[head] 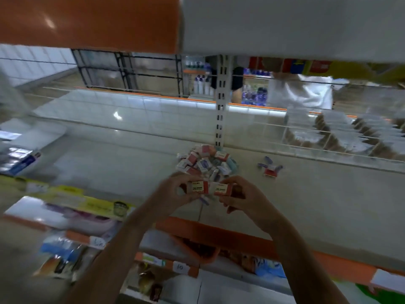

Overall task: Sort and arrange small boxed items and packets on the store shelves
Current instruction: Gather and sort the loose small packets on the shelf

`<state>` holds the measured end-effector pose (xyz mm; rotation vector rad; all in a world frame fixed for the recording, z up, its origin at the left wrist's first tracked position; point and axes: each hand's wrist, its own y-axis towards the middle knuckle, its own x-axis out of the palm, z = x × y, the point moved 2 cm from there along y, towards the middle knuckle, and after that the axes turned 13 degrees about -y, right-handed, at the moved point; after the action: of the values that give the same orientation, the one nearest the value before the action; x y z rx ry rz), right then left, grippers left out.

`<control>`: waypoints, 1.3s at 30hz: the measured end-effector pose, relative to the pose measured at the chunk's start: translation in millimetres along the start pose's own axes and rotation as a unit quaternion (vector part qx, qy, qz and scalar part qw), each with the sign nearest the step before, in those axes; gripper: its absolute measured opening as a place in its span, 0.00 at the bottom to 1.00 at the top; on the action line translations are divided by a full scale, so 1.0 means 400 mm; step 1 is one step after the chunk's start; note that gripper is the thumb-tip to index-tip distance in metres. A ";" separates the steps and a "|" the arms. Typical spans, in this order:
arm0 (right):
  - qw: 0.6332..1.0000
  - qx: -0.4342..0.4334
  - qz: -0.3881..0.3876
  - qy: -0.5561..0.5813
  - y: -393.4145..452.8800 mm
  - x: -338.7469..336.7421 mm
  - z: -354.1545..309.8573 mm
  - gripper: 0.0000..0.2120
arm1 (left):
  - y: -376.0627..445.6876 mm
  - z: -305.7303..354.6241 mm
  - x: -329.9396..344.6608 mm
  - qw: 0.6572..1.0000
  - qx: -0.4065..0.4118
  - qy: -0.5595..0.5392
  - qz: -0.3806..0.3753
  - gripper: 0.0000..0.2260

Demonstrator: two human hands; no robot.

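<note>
Both of my hands are raised over the front of a pale shelf (109,170). My left hand (173,190) pinches a small red-and-white box marked 2B (198,187). A matching 2B box (221,189) sits pinched in my right hand (243,197), and the two boxes are held side by side, almost touching. Just behind them lies a loose pile of small boxes (205,162) in red, white, blue and teal. A few stray boxes (270,167) lie to the right of the pile.
An upright slotted post (221,110) stands behind the pile. Clear dividers with brown-edged packets (341,137) fill the right of the shelf. Blue packets (19,159) lie at far left. Lower shelves with orange edges (219,235) hold goods. A person in white (300,93) stands beyond.
</note>
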<state>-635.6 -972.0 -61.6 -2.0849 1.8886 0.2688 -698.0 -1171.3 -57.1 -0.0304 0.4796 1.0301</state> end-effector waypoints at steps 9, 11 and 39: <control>0.988 -0.125 -0.064 -0.061 0.151 0.317 -0.201 0.14 | -0.211 -0.061 -0.384 0.991 -0.030 0.081 0.105 0.15; 0.982 -0.158 -0.070 -0.075 0.193 0.414 -0.254 0.15 | -0.275 -0.072 -0.485 0.985 -0.036 0.096 0.139 0.15; 0.939 -0.277 -0.102 -0.177 0.817 1.446 -0.756 0.08 | -0.533 -0.423 -1.585 0.947 -0.075 0.161 0.266 0.10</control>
<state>-916.5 -1644.0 -13.1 -2.3394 1.4762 1.1547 -850.6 -1841.6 0.7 -0.2179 0.7282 1.6054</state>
